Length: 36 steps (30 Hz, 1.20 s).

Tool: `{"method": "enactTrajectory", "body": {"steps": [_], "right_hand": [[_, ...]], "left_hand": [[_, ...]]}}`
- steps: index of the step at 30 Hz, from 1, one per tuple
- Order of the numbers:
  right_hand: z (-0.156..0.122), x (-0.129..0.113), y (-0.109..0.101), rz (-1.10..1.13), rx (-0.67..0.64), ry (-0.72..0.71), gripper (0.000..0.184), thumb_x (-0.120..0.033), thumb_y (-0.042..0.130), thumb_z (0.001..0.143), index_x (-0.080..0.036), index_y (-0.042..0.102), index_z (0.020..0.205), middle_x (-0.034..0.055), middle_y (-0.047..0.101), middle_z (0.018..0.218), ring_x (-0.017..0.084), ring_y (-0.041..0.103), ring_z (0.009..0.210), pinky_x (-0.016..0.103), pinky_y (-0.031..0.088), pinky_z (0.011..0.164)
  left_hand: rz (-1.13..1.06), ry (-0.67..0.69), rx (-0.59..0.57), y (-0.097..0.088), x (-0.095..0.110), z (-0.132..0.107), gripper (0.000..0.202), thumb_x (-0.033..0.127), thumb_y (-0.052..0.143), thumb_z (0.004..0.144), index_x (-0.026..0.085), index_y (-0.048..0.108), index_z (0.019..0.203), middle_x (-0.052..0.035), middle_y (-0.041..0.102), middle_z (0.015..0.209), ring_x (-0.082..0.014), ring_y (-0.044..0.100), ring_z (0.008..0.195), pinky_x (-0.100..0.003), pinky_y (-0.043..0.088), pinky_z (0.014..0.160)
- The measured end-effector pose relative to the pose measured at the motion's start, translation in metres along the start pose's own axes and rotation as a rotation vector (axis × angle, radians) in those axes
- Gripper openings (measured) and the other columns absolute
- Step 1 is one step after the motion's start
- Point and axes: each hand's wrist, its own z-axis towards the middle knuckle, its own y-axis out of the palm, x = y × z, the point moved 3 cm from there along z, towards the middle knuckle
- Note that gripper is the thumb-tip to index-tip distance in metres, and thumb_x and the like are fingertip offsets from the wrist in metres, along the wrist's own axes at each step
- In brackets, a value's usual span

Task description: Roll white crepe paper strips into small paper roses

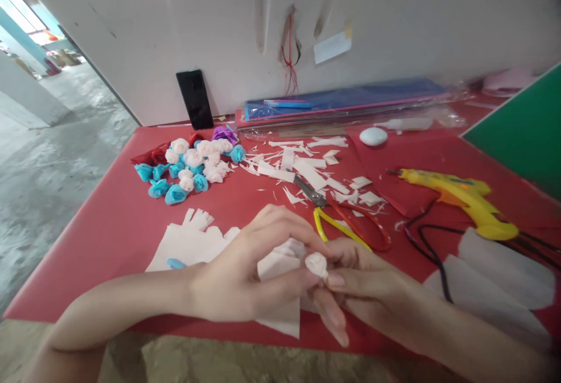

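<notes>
Both my hands meet at the near edge of the red table (109,219). My left hand (249,272) is closed around a strip of white paper (280,289) that hangs below the fingers. My right hand (363,283) pinches the rolled end, a small white paper rose (316,265), between thumb and fingertips. Under my left wrist lie cut white paper sheets (188,245) with a bit of blue paper (176,264). Just beyond my fingers sit scissors (346,222) with yellow and red handles.
A pile of white, blue, red and purple paper roses (190,166) sits at the far left. White paper scraps (307,169) litter the middle. A yellow glue gun (464,199) with black cord lies right. Coloured sheets (342,102), a phone (195,99) and a green board (521,131) stand behind.
</notes>
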Motion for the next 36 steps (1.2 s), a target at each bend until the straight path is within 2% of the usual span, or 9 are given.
{"method": "enactTrajectory", "body": {"steps": [2, 8, 16, 22, 29, 36], "right_hand": [[0.000, 0.002, 0.001, 0.026, 0.001, -0.010, 0.018, -0.025, 0.065, 0.073, -0.011, 0.062, 0.063, 0.0007, 0.065, 0.051, 0.006, 0.058, 0.043, 0.015, 0.036, 0.044], [-0.001, 0.006, 0.004, 0.051, 0.026, -0.025, 0.016, -0.025, 0.063, 0.075, -0.012, 0.063, 0.067, -0.0004, 0.065, 0.054, 0.005, 0.060, 0.047, 0.017, 0.043, 0.054], [-0.002, 0.006, 0.007, 0.055, 0.084, -0.020, 0.017, -0.028, 0.065, 0.073, -0.013, 0.059, 0.066, -0.0002, 0.064, 0.051, 0.006, 0.057, 0.044, 0.016, 0.043, 0.050], [-0.002, 0.008, 0.008, 0.050, 0.066, -0.027, 0.018, -0.029, 0.065, 0.072, -0.014, 0.059, 0.065, -0.0009, 0.063, 0.051, 0.006, 0.054, 0.042, 0.017, 0.042, 0.047], [-0.002, 0.006, 0.011, 0.023, 0.107, -0.033, 0.020, -0.031, 0.066, 0.071, -0.014, 0.057, 0.063, -0.0028, 0.059, 0.048, 0.005, 0.050, 0.041, 0.017, 0.042, 0.048], [-0.003, 0.008, 0.010, 0.023, 0.101, -0.029, 0.020, -0.031, 0.063, 0.073, -0.014, 0.056, 0.064, -0.0016, 0.061, 0.049, 0.006, 0.051, 0.042, 0.019, 0.043, 0.049]], "left_hand": [[-0.013, 0.007, 0.009, 0.000, 0.000, 0.000, 0.013, 0.010, 0.050, 0.080, 0.008, 0.053, 0.092, -0.0067, 0.054, 0.088, -0.0124, 0.047, 0.086, -0.025, 0.039, 0.082], [-0.055, 0.010, 0.030, 0.000, -0.002, 0.001, 0.012, 0.010, 0.051, 0.080, 0.007, 0.054, 0.090, -0.0071, 0.055, 0.087, -0.0119, 0.047, 0.085, -0.024, 0.039, 0.081], [-0.069, 0.026, 0.027, 0.000, -0.003, 0.001, 0.011, 0.011, 0.050, 0.079, 0.010, 0.054, 0.090, -0.0062, 0.055, 0.087, -0.0124, 0.048, 0.084, -0.025, 0.040, 0.080], [-0.065, 0.072, 0.027, 0.001, -0.003, 0.001, 0.009, 0.011, 0.051, 0.079, 0.010, 0.053, 0.088, -0.0063, 0.055, 0.086, -0.0123, 0.049, 0.082, -0.027, 0.040, 0.081], [-0.041, 0.103, 0.049, 0.002, -0.003, 0.001, 0.009, 0.013, 0.050, 0.079, 0.011, 0.053, 0.087, -0.0064, 0.055, 0.084, -0.0129, 0.049, 0.081, -0.028, 0.040, 0.081], [-0.051, 0.078, 0.035, 0.001, -0.005, 0.001, 0.011, 0.011, 0.047, 0.080, 0.010, 0.054, 0.089, -0.0074, 0.054, 0.085, -0.0137, 0.049, 0.083, -0.028, 0.041, 0.080]]}}
